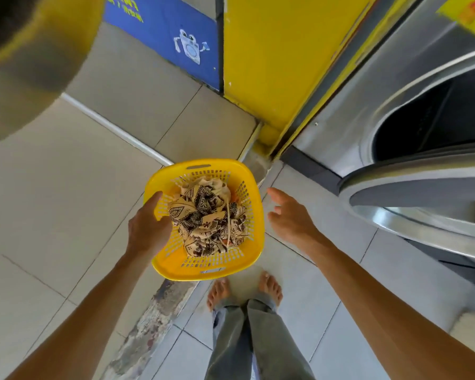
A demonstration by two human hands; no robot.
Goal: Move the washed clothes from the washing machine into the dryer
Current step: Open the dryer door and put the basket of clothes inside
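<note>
My left hand (148,229) grips the near-left rim of the yellow basket (247,250), fingers curled over the edge and into the lattice, so the whole load hangs from that one side. The washed clothes (207,218), a crumpled heap of cream cloth with dark brown print, sit inside the basket and rise close to its rim; a pale strip of fabric trails over the top of the pile. The basket hangs above the tiled floor (52,187), just ahead of my bare feet (243,292).

My right hand (288,215) is beside the basket's right rim but not touching it, fingers loose and spread, holding nothing. I judge the best thing now is to bring it onto that rim, so the basket is carried level from both sides and the heap cannot slide out toward the unsupported edge.

Further right stands a steel machine with its round door (412,193) swung open and the dark drum mouth (428,124) behind it. Whether it is the dryer I cannot tell. If it is, I should lift the basket to the opening, rest its rim on the lip, and feed the cloth in by handfuls, minding that trailing strip so it does not snag or drag on the floor.
</note>
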